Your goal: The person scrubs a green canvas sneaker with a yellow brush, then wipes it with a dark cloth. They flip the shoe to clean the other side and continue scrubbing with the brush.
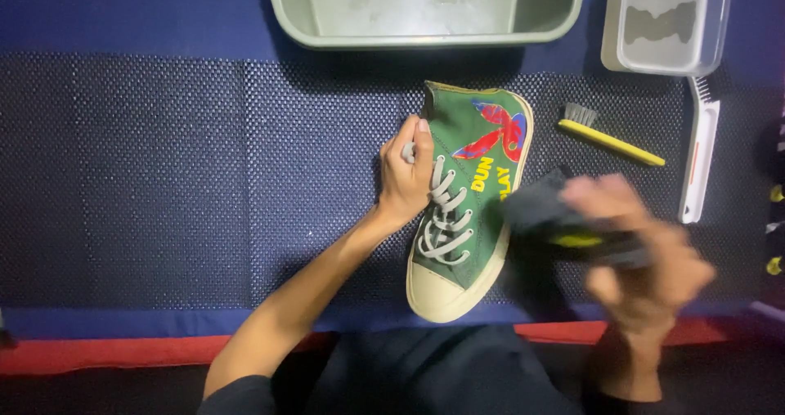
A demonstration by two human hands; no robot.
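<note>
A green high-top canvas shoe (474, 178) with grey laces, a cream toe cap and a red and blue print lies on its side on the dark mat. My left hand (406, 178) grips its laced upper edge, thumb up near the ankle. My right hand (646, 260), blurred with motion, is raised just right of the shoe and holds a dark cloth (544, 210) with a yellow mark on it.
A grey-green basin (425, 10) stands at the back centre and a white plastic tub (666, 22) at the back right. A yellow-handled small brush (609, 137) and a long white brush (700, 157) lie right of the shoe. The blue and red table edge (163, 333) runs in front.
</note>
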